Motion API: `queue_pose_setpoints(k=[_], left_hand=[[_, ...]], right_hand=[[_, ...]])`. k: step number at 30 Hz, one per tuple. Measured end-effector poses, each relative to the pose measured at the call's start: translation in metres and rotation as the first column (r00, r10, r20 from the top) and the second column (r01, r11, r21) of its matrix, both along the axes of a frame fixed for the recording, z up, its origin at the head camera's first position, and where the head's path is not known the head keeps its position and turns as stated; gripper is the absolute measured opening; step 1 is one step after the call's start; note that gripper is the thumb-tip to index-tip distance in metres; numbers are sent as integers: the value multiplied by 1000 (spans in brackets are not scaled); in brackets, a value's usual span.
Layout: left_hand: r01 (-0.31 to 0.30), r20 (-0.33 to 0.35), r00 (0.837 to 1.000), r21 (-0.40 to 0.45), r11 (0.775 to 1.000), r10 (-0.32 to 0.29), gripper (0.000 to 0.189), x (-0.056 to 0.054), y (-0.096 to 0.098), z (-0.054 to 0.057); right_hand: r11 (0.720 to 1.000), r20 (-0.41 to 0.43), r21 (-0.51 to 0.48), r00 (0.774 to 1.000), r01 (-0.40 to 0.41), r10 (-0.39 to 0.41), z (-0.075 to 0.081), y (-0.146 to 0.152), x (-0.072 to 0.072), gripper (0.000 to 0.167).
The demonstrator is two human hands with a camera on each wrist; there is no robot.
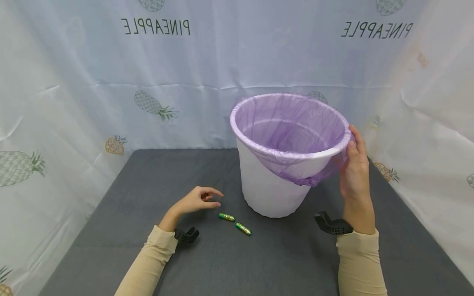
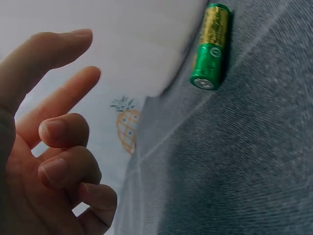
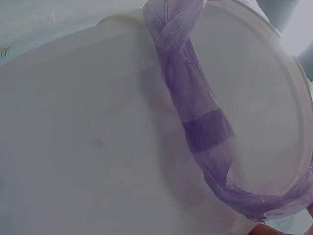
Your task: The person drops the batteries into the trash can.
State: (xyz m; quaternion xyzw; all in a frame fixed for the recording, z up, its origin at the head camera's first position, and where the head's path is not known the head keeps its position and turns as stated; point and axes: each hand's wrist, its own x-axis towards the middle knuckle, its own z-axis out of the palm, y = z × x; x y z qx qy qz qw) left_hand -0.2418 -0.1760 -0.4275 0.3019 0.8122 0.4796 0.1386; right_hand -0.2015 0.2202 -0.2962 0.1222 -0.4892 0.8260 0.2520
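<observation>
A white plastic bin (image 1: 272,189) stands right of centre, lined with a thin purple trash bag (image 1: 312,166) folded over its rim. At the rim's right side, my right hand (image 1: 355,170) grips the bin's edge through the bag. The right wrist view shows the bag's bunched overhang (image 3: 208,129) against the bin wall (image 3: 83,132); most of that hand is hidden there. Two green-and-gold batteries (image 1: 227,217) (image 1: 243,229) lie before the bin. Just left of them hovers my left hand (image 1: 196,200), holding nothing, thumb and index finger apart, the others loosely bent. One battery (image 2: 211,46) shows in the left wrist view.
A dark grey cloth (image 1: 281,259) covers the table under everything. Behind it and at both sides hang pale curtains (image 1: 200,119) printed with pineapples. Each wrist wears a black bracket (image 1: 187,235).
</observation>
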Motion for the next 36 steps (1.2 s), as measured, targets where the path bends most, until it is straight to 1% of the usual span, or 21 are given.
queue_pose_setpoints(k=[4, 9, 13, 18, 24, 31, 36], left_hand=[[21, 9, 1000, -36, 999, -21, 33, -2, 1, -2], [48, 39, 998, -83, 995, -45, 32, -3, 3, -5], [58, 61, 997, -119, 991, -51, 31, -3, 3, -8], [67, 65, 996, -155, 986, -57, 30, -2, 3, -11], [54, 62, 997, -188, 981, -43, 29, -2, 4, -13], [44, 51, 998, -197, 979, -35, 27, 0, 4, -15], [34, 36, 999, -218, 975, -27, 23, 2, 5, -16]], right_hand=[[1000, -11, -8, 1000, -4, 4, 0, 1, 1, 35], [1000, -24, 0, 1000, -15, 15, 0, 1, 0, 35], [1000, -15, 6, 1000, -17, 17, 0, 1, 0, 34], [1000, -24, -10, 999, -30, 29, -1, 1, -1, 34], [998, -44, -13, 998, -55, 54, -1, 2, 0, 35], [998, -43, 16, 997, -56, 56, 0, 2, 0, 36], [998, -46, 13, 997, -61, 62, 0, 2, 0, 35]])
